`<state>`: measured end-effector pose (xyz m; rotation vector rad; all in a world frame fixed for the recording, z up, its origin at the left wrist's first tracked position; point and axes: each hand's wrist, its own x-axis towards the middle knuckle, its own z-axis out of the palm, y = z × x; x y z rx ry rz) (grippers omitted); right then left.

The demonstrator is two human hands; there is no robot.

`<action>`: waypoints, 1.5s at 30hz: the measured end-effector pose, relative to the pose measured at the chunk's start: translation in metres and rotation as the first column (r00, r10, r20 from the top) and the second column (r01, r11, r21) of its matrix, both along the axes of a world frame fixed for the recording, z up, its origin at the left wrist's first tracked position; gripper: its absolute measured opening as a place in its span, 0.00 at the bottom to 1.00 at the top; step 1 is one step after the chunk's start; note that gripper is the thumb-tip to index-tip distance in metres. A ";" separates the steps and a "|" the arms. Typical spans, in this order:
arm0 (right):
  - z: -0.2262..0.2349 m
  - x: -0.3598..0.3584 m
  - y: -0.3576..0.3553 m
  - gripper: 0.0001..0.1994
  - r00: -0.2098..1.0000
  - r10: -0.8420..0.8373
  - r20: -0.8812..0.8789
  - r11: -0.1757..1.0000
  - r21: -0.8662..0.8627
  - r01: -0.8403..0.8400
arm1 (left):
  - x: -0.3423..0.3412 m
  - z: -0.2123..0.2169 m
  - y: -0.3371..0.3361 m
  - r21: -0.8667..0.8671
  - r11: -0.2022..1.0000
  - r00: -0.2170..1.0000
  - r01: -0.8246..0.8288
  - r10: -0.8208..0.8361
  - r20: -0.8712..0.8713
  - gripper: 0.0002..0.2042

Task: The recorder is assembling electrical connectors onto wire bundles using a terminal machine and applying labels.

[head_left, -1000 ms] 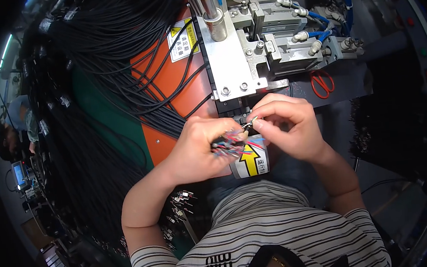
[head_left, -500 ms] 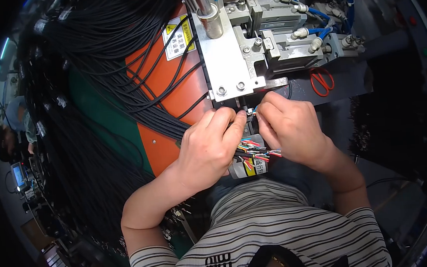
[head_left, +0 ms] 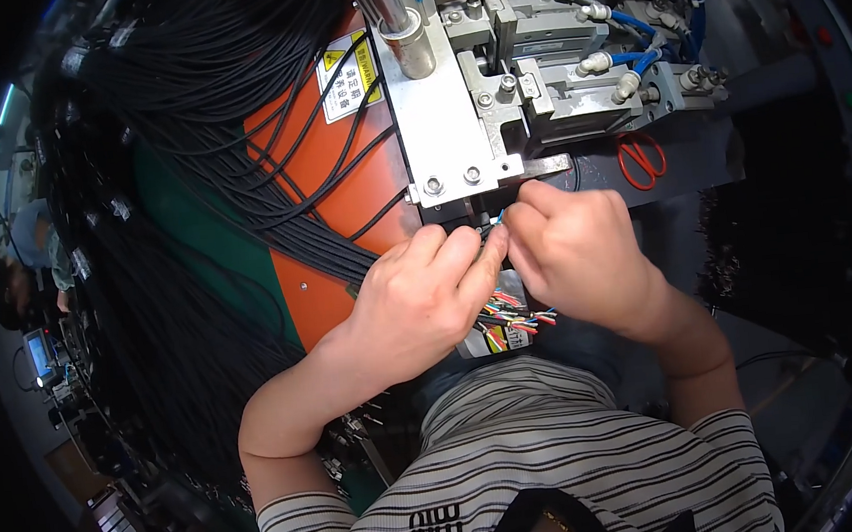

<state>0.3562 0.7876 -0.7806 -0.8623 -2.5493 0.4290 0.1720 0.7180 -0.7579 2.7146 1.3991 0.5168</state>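
At far left, another person [head_left: 31, 237] is sitting near a small lit screen [head_left: 38, 348]. Next, a thick mass of black cables [head_left: 141, 328] is hanging beside a green surface [head_left: 262, 279], and more black cables are crossing an orange plate [head_left: 327, 214]. In front of it, the wearer's left hand [head_left: 423, 294] is closing around a bundle of cables; their stripped, coloured wire ends [head_left: 515, 317] are sticking out below its palm. Its thumb and forefinger are pressing together beside a thin blue wire [head_left: 500, 217], just below a metal machine [head_left: 446, 134]. Meeting that wire from the right, the right hand [head_left: 582, 246] is curling its fingers nearly closed; the fingertips are hidden, so I cannot tell whether they are gripping it. Farther right, red-handled scissors [head_left: 642, 161] are lying on a grey surface [head_left: 692, 150].
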 end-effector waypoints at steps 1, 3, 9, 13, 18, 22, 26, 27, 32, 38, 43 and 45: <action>-0.002 0.002 0.008 0.03 0.999 0.035 -0.026 0.998 -0.050 -0.036 | 0.002 0.001 0.001 -0.031 0.999 1.000 -0.013 0.013 -0.005 0.20; -0.006 0.006 0.021 0.03 0.992 0.100 -0.083 0.983 -0.146 -0.112 | 0.005 0.002 0.004 -0.092 0.995 0.999 -0.040 0.039 -0.016 0.22; -0.017 0.007 0.007 0.02 0.973 -0.012 -0.231 0.984 -0.178 -0.030 | 0.005 0.004 0.007 -0.106 0.993 0.999 -0.052 0.050 -0.018 0.20; -0.012 0.007 0.002 0.02 0.927 -0.090 -0.364 0.983 -0.181 0.024 | 0.007 0.010 0.005 -0.090 0.994 0.998 -0.055 0.053 -0.022 0.18; 0.000 0.010 0.004 0.02 0.965 -0.097 -0.245 0.937 -0.349 0.005 | 0.008 0.020 -0.002 -0.170 0.981 0.993 -0.093 0.104 0.058 0.22; 0.003 0.010 -0.001 0.03 0.951 -0.133 -0.279 0.885 -0.466 -0.013 | -0.014 0.016 -0.016 -0.123 0.981 0.964 -0.150 0.173 0.204 0.24; 0.008 0.010 -0.010 0.03 0.941 -0.176 -0.290 0.880 -0.475 0.018 | -0.025 0.019 -0.032 -0.079 0.977 0.966 -0.199 0.209 0.149 0.19; 0.008 0.009 -0.013 0.05 0.940 -0.189 -0.285 0.886 -0.463 0.038 | -0.028 0.019 -0.036 -0.089 0.974 0.967 -0.210 0.221 0.131 0.19; 0.031 -0.017 -0.044 0.15 0.845 -0.060 -0.531 0.831 -0.495 -0.252 | -0.035 0.019 -0.051 -0.127 0.967 0.912 -0.222 0.252 0.323 0.23; 0.018 -0.053 -0.060 0.15 0.779 0.084 -0.621 0.879 -0.322 -0.351 | -0.064 0.029 -0.058 -0.228 0.956 0.859 -0.186 0.271 0.434 0.21; 0.040 -0.057 -0.069 0.12 0.900 -0.040 -0.434 0.749 -0.609 -0.260 | -0.089 0.020 -0.073 -0.150 0.978 0.952 -0.145 0.179 0.249 0.16; 0.031 -0.061 -0.067 0.12 0.859 0.005 -0.512 0.809 -0.503 -0.305 | -0.080 0.019 -0.074 -0.159 0.980 0.948 -0.120 0.161 0.274 0.15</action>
